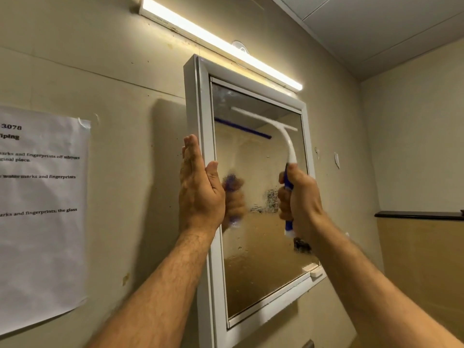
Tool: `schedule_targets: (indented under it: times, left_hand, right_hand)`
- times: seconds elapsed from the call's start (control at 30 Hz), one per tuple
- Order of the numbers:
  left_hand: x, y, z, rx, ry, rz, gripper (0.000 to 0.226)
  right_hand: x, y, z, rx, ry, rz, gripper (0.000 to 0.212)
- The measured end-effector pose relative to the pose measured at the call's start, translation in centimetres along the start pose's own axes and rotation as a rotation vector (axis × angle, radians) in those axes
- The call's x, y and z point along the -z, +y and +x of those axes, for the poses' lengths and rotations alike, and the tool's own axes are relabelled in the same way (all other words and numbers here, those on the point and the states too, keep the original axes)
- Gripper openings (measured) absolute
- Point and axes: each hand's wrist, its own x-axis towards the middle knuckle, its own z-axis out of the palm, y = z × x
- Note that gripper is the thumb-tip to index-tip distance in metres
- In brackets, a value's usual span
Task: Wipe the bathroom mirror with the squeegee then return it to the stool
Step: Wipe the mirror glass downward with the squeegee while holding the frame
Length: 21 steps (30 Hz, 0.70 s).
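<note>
A white-framed mirror point(261, 267) hangs on the beige wall, its glass smeared with water drops and streaks. My right hand point(300, 197) is shut on the blue grip of a white squeegee point(286, 139), whose blade lies across the upper glass near the top edge. My left hand point(198, 187) rests flat against the mirror's left frame edge, fingers straight and pointing up, thumb on the front of the frame. The stool is out of view.
A lit tube lamp point(221, 43) runs along the wall above the mirror. A printed paper sheet point(42, 209) is taped to the wall at left. A dark ledge point(419, 214) sticks out from the right wall.
</note>
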Motion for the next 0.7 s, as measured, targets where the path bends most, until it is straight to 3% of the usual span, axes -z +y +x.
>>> schedule_targets:
  times: [0.17,0.43,0.7]
  left_hand:
    - [0.0,-0.2,0.1,0.003,-0.005,0.017,0.059]
    - [0.0,-0.1,0.0,-0.005,-0.005,-0.011,0.058]
    - [0.1,-0.2,-0.1,0.002,-0.007,-0.011,0.059]
  right_hand:
    - [-2.5,-3.0,2.9,-0.078,-0.004,0.029,0.037]
    - [-1.8,0.5,0.6,-0.073,-0.038,0.016,0.036]
    - [-3.3,-3.8,3.4,-0.051,-0.080,0.040,0.035]
